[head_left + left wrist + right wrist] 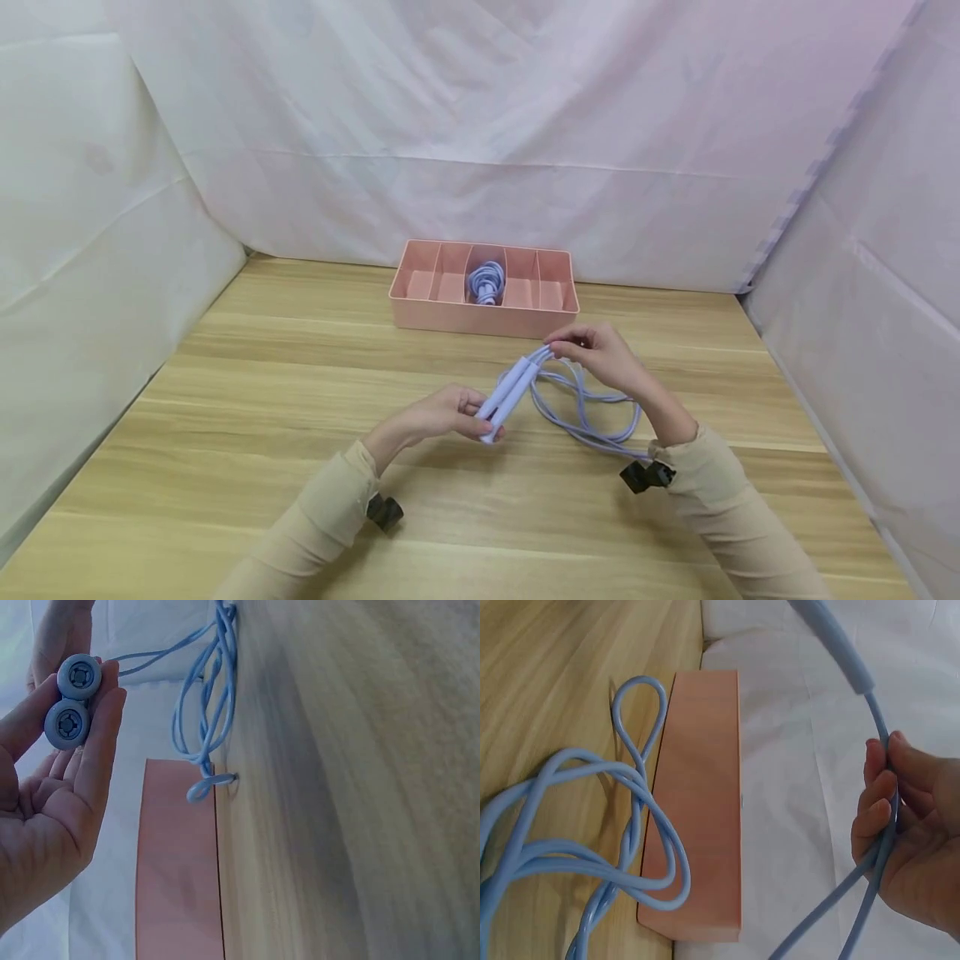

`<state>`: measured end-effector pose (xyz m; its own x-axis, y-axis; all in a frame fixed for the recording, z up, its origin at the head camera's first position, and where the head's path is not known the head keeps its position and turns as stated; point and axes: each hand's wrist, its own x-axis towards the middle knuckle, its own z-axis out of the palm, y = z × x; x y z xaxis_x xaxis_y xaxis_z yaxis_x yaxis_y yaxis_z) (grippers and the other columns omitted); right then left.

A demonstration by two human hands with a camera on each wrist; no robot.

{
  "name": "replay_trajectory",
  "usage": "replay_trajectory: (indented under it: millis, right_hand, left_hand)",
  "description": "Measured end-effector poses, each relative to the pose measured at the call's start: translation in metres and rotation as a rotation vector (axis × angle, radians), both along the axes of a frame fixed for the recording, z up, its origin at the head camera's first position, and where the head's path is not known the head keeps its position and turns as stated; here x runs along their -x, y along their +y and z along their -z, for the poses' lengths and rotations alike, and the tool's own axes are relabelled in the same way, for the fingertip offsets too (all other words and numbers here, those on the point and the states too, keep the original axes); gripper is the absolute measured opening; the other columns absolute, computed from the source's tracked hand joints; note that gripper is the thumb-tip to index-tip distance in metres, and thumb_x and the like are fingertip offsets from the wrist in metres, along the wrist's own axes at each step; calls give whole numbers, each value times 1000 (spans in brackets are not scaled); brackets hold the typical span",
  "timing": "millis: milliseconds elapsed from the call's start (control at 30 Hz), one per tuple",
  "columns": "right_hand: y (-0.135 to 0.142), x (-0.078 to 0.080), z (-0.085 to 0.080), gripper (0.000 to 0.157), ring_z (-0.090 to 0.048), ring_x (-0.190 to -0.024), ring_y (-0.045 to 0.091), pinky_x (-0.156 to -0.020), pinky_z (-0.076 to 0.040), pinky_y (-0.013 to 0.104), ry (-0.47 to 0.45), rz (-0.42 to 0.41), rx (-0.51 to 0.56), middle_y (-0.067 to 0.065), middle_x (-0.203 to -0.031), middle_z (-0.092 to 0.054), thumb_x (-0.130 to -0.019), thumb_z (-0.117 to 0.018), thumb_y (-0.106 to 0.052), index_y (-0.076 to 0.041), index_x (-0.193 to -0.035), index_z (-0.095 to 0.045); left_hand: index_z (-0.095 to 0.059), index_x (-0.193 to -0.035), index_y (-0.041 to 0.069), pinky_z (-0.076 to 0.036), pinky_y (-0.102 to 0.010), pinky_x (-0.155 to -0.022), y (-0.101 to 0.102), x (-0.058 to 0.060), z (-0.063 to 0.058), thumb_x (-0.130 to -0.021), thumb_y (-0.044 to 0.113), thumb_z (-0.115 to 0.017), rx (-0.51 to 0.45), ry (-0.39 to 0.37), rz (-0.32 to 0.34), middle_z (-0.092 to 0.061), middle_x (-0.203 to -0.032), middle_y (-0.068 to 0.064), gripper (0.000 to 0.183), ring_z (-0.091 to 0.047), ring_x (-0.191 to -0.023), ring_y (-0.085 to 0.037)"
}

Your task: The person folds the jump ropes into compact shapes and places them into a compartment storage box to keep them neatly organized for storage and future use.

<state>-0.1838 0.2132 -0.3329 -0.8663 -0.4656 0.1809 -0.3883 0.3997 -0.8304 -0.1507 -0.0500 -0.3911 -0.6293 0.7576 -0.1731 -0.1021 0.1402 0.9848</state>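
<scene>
A light blue jump rope is held up over the table between both hands. My left hand [450, 412] pinches its two handles [508, 392] side by side near their lower ends, and their round end caps [79, 676] face the left wrist camera. With thumb and fingers my right hand [600, 354] pinches the cord [885, 832] just past the handles' other ends. From there the remaining cord [592, 433] trails down in loose, crossing loops on the wood, below and around the right hand.
Behind the hands, a pink divided box [483, 318] stands near the back of the wooden table [300, 367]. Its middle compartment holds a second, coiled blue jump rope [486, 282]. White cloth [465, 125] hangs at the back and both sides.
</scene>
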Motion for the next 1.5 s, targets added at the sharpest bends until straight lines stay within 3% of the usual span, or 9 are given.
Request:
replay_trajectory:
  millis: [233, 433, 633, 767, 833, 967, 1133, 1300, 1500]
  right_hand:
    - [9, 8, -3, 23, -33, -50, 11, -46, -30, 26, -173, -165, 53, 2, -69, -52, -97, -41, -16, -2, -101, -60]
    - [2, 13, -10, 17, -35, -52, 11, -48, -31, 21, -120, -124, 231, 2, -69, -50, -97, -40, -15, -14, -102, -57]
    - [-5, 13, -19, 24, -35, -50, 9, -46, -29, 21, -58, -18, 353, -2, -73, -56, -96, -44, -11, -1, -112, -58]
    - [-11, 14, -15, 28, -32, -47, 5, -42, -25, 16, -34, 180, 437, -2, -69, -56, -94, -47, -11, 11, -110, -56]
    - [-16, 17, -11, 26, -32, -46, 4, -40, -24, 15, 12, 291, 436, 1, -67, -56, -92, -51, -10, 10, -105, -59]
    - [-29, 21, -1, 17, -46, -51, 12, -45, -36, 21, 307, 396, 31, 9, -70, -61, -88, -57, -9, 4, -93, -67]
    - [-47, 12, 6, 8, -59, -64, 25, -51, -47, 33, 716, 216, -576, 9, -76, -62, -83, -62, -8, -4, -87, -67]
    - [-58, 1, 4, 2, -52, -62, 18, -48, -42, 26, 872, -76, -751, 1, -72, -55, -78, -67, -8, -9, -79, -65]
    - [-63, -2, -12, 3, -50, -62, 11, -52, -42, 23, 902, -253, -611, -5, -71, -53, -77, -70, -15, -14, -78, -67]
  left_hand:
    - [-44, -117, -18, -46, -38, -89, -8, 1, -14, -87, 1, -52, -140, -106, 7, -67, -96, -8, 36, -63, -92, -17]
    - [-33, -123, -22, -45, -36, -92, -9, 0, -37, -87, -2, -46, -344, -186, -112, -66, -92, -2, 42, -63, -90, -15]
    - [-54, -106, -2, -47, -28, -88, -12, 5, -55, -85, 12, -61, -600, -206, -188, -66, -91, -2, 27, -63, -88, -12]
    - [-58, -101, 1, -48, -25, -85, -13, 9, -69, -91, 7, -52, -789, -197, -228, -65, -91, -4, 13, -63, -86, -12]
    - [-53, -107, -1, -48, -25, -86, -9, 11, -77, -93, 4, -47, -777, -184, -301, -64, -93, -4, 16, -63, -88, -12]
    - [-39, -125, -9, -47, -27, -88, 2, 15, -88, -94, 0, -42, -557, -81, -483, -62, -102, -10, 33, -62, -90, -11]
    - [-52, -116, -13, -52, -25, -73, 8, 22, -88, -87, 1, -54, -24, 242, -661, -64, -100, -22, 32, -62, -75, -11]
    - [-66, -90, -1, -42, -24, -48, 13, 21, -81, -79, 9, -64, 596, 723, -572, -63, -70, -10, 15, -52, -55, -16]
    - [-62, -72, 0, -41, -28, -47, 22, 8, -74, -72, 1, -64, 855, 970, -334, -51, -58, -2, 2, -46, -52, -16]
